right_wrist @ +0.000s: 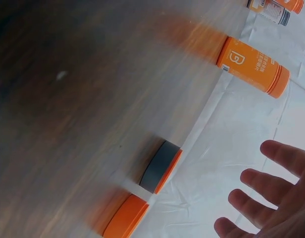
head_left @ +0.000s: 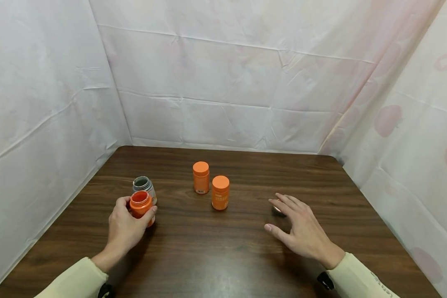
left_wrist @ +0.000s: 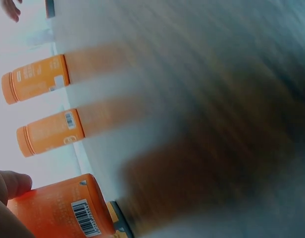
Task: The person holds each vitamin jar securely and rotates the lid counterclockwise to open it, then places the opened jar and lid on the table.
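My left hand (head_left: 124,225) grips an orange bottle (head_left: 140,205) with no lid on it, thumb and fingers round its sides. The bottle is upright, its mouth showing from above. Right behind it stands a grey bottle (head_left: 142,183), also uncapped and partly hidden. On the right, my right hand (head_left: 301,227) hovers palm down with fingers spread, holding nothing. Beneath its fingertips is a dark lid (head_left: 278,211), mostly covered in the head view. The right wrist view shows this dark grey lid (right_wrist: 161,166) with an orange edge, and an orange lid (right_wrist: 124,218) beside it.
Two capped orange bottles, a farther one (head_left: 201,179) and a nearer one (head_left: 220,194), stand upright mid-table between the hands. The dark wooden table (head_left: 216,248) is bordered by white sheeting (head_left: 223,82) at the back and sides.
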### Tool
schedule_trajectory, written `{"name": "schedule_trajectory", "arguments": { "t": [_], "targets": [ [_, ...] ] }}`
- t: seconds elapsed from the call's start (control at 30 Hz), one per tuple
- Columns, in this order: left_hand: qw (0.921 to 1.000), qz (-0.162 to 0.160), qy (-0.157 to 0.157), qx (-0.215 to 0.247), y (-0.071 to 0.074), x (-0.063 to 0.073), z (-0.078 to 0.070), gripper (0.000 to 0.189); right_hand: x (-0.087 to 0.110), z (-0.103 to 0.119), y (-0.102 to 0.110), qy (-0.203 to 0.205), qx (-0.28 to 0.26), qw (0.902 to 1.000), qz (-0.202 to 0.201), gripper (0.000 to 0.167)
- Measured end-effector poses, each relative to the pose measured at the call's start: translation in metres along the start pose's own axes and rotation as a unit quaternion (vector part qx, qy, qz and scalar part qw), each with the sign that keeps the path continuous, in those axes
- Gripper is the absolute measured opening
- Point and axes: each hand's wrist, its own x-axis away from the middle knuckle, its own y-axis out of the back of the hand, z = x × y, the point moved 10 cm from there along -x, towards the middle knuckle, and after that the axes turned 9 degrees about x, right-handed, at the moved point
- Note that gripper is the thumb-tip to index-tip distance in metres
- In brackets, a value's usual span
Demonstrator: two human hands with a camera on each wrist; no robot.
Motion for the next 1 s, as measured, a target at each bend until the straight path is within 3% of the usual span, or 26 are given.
{"name": "schedule_trajectory", "arguments": {
  "t": [0.5, 0.8, 1.0],
  "targets": [
    [0.9993, 0.009, 0.036, -0.010, 0.003, -0.002, 0.018, 0.076, -0.001, 0.002, -0.002, 0.002, -0.001, 1.0000, 0.003, 0.070],
    [0.9992, 0.000, 0.040, -0.005, 0.006, -0.002, 0.015, 0.079, 0.000, 0.001, -0.003, 0.000, 0.001, 1.0000, 0.006, 0.070],
    [0.9993, -0.018, 0.032, 0.008, 0.011, -0.002, 0.003, 0.079, 0.001, 0.002, -0.003, 0.002, 0.002, 1.0000, 0.003, 0.071]
  ]
}}
